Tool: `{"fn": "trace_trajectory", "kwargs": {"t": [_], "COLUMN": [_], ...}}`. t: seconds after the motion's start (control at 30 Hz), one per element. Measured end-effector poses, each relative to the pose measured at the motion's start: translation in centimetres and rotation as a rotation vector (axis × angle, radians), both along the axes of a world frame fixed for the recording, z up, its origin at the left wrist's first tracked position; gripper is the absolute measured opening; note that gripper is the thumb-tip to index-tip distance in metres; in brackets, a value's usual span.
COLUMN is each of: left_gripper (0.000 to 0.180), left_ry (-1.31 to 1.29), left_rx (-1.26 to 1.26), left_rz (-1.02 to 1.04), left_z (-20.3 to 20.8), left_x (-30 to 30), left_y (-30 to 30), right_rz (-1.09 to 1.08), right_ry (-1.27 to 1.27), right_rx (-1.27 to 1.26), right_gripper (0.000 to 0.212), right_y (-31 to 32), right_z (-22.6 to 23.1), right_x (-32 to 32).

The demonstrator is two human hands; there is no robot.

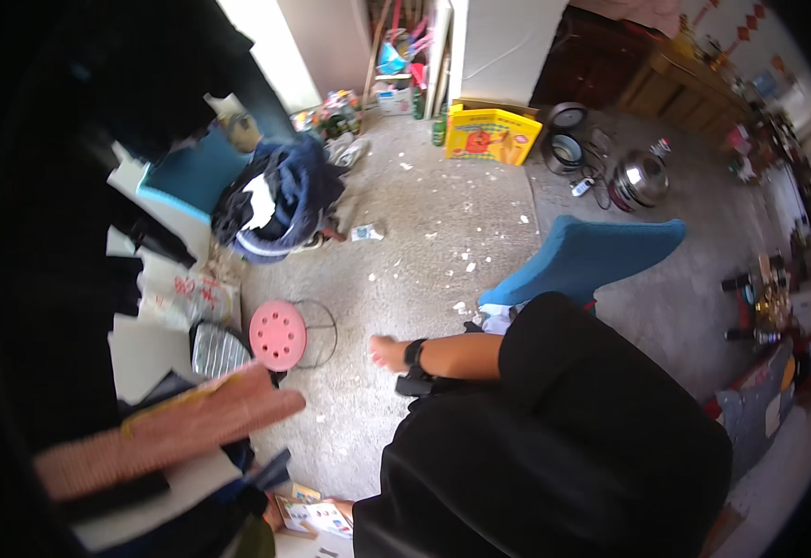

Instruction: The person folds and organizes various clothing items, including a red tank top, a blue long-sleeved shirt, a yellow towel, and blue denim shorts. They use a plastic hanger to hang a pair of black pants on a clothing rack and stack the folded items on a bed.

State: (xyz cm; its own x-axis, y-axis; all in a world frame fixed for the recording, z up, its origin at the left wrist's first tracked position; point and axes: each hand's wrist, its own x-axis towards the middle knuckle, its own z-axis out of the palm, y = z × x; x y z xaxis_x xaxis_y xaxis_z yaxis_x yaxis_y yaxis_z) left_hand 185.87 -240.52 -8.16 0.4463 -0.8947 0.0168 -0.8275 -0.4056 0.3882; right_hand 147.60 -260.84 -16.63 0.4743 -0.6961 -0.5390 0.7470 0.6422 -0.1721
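My right hand (388,353) hangs over the grey floor at the middle of the view. A dark watch (414,354) is on its wrist, and a small black object (415,383) sits just below. The fingers look loosely curled, with nothing visible in them; they are small and slightly blurred. Nearest to it is a pink round stool (279,336) with holes in its seat, standing apart to the left. At the lower edge lie printed picture sheets (317,517). A bit of skin (339,507) beside my black shirt may be my left hand; its fingers are hidden.
A blue-covered chair (586,256) stands right of my arm. Dark clothes (284,200) heap on another blue chair at left. A pink padded piece (182,423) juts in at lower left. Farther off are a yellow box (493,136), pots (642,177) and white scraps on the floor.
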Motion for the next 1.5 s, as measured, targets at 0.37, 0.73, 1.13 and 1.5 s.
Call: {"fn": "trace_trajectory", "kwargs": {"t": [0.37,0.73,1.13,1.5], "left_gripper": [0.030,0.043,0.036,0.035], "left_ry": [0.135,-0.025,-0.213,-0.165], "left_rx": [0.407,0.621,0.717,1.019], "left_rz": [-0.715,-1.551,-2.281,-2.592], "left_z": [-1.7,-3.3,-2.7,-3.4], "left_x": [-17.3,-52.7,-90.2,-112.7], "left_y": [-29.7,-61.2,-57.6,-40.9], "right_rz": [-0.474,-1.079,-1.880,-2.253], "right_ry": [0.536,0.455,0.284,-0.071], "right_rx": [0.353,0.659,1.008,1.117], "right_gripper": [0.019,0.022,0.021,0.015], "right_y": [-6.1,-3.7,0.2,13.0], "right_z": [2.8,2.2,3.8,-1.0], "right_x": [-19.7,-36.7,-43.8,-59.3]}}
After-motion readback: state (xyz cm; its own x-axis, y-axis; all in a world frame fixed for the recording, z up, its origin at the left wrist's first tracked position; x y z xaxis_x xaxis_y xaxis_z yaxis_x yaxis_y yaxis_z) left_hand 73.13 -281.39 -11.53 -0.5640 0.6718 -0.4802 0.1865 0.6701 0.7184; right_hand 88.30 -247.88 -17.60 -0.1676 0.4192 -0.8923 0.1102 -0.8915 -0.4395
